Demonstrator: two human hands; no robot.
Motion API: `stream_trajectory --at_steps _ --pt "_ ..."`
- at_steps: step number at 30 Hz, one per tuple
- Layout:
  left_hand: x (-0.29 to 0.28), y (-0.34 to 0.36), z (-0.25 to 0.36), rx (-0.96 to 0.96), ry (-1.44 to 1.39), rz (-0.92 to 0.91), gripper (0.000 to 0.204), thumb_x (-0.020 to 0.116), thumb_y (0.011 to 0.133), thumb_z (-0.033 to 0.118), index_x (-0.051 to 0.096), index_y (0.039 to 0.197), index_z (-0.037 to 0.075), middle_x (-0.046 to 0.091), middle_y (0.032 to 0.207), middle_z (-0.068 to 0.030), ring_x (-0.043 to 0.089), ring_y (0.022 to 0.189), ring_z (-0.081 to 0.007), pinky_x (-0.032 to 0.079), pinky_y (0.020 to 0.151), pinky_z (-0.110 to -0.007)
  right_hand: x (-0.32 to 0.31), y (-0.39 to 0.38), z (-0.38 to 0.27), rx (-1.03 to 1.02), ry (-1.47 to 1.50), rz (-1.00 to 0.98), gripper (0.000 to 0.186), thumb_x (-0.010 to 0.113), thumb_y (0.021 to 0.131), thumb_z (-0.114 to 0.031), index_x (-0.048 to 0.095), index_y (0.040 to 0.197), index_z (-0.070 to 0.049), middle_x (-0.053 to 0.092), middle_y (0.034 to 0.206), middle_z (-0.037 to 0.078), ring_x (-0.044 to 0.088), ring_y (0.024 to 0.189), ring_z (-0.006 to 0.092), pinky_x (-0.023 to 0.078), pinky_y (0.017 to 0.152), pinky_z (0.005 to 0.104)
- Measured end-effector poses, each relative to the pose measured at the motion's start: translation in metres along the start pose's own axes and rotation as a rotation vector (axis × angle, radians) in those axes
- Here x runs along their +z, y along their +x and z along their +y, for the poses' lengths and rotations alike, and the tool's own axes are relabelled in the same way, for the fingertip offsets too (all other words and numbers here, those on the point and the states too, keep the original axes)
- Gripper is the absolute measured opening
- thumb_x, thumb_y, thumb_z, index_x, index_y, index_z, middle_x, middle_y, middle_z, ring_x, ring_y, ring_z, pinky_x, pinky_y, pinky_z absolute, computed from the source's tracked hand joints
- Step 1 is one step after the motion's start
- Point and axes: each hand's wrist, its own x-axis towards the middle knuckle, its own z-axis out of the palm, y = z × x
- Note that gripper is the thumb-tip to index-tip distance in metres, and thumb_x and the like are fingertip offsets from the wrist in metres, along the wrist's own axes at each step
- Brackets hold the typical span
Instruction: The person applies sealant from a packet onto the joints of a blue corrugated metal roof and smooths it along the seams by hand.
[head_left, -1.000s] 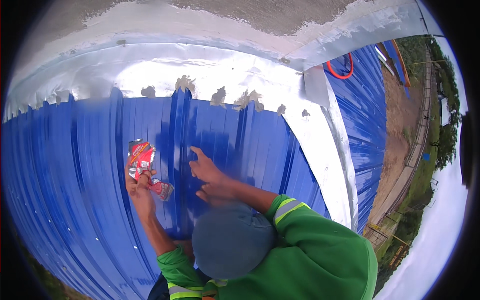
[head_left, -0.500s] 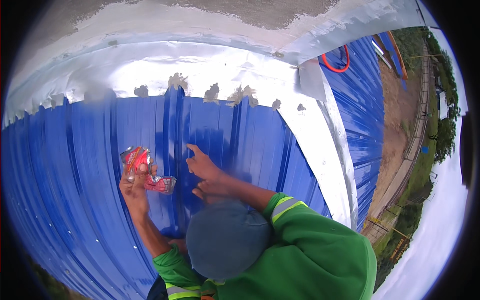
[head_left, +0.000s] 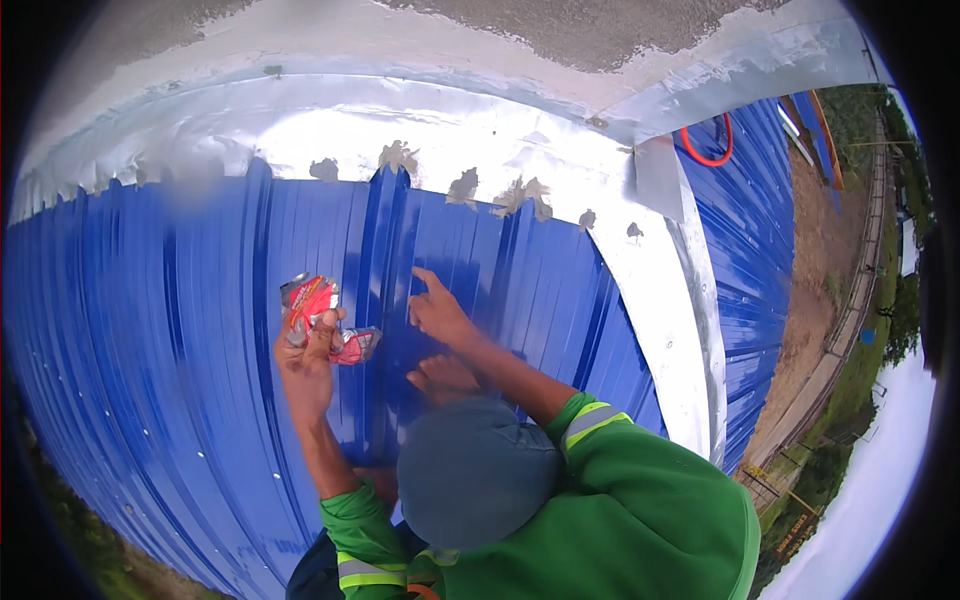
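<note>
My left hand is closed around a crumpled red and silver foil pouch; a folded part of it hangs out on the right below the fingers. My right hand is held over the blue ribbed metal sheet, its index finger stretched toward a raised rib and the other fingers curled. I see nothing in it, and cannot tell whether the fingertip touches the metal. Grey smeared patches dot the lower edge of the silvery flashing beyond my hands.
A bare foot rests on the sheet below my right hand. A rounded blue-grey cloth shape fills the space between my arms. Pale flashing runs down the right, with a red hose loop beyond. Rough concrete borders the far side.
The view has shifted, so the roof and both hands appear farther right and slightly higher. My left hand keeps its hold on the foil pouch; my right index finger stays stretched out.
</note>
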Motion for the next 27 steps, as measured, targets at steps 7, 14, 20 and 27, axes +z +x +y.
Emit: stream_trajectory --at_steps 7,14,20,27 --pt "-0.006 -0.003 0.004 -0.017 -0.030 0.066 0.023 0.071 0.096 0.023 0.070 0.106 0.003 0.070 0.080 -0.0035 0.044 0.056 -0.0032 0.037 0.052 -0.022 0.001 -0.018 -0.055 -0.293 -0.014 -0.024 0.050 0.052 0.096 -0.006 0.049 0.145 -0.007 0.057 0.090 0.002 0.050 0.074 0.0080 0.045 0.065 0.0237" --pt "-0.013 -0.002 -0.002 0.017 -0.088 0.041 0.022 0.069 0.097 0.022 0.070 0.106 0.002 0.068 0.077 -0.0017 0.041 0.053 -0.0013 0.032 0.048 -0.022 0.008 -0.045 -0.109 -0.495 -0.084 -0.119 0.045 0.054 0.092 0.000 0.064 0.134 -0.011 0.058 0.113 0.005 0.050 0.103 0.0146 0.043 0.093 0.0293" --pt "-0.010 -0.002 0.001 -0.012 -0.042 0.089 0.019 0.067 0.098 0.019 0.071 0.107 0.003 0.066 0.078 0.0020 0.043 0.055 0.0007 0.031 0.048 -0.019 0.012 -0.054 -0.123 -0.506 -0.092 -0.215 0.045 0.054 0.091 0.001 0.064 0.133 -0.011 0.055 0.125 0.005 0.051 0.107 0.0143 0.042 0.093 0.0277" --pt "-0.003 -0.005 0.017 -0.108 -0.037 0.088 0.023 0.071 0.095 0.024 0.073 0.109 0.006 0.068 0.079 0.0005 0.048 0.059 0.0003 0.036 0.050 -0.019 0.014 -0.052 -0.117 -0.464 -0.059 -0.210 0.043 0.056 0.090 -0.003 0.066 0.130 -0.014 0.053 0.129 0.007 0.051 0.114 0.0178 0.043 0.092 0.0304"
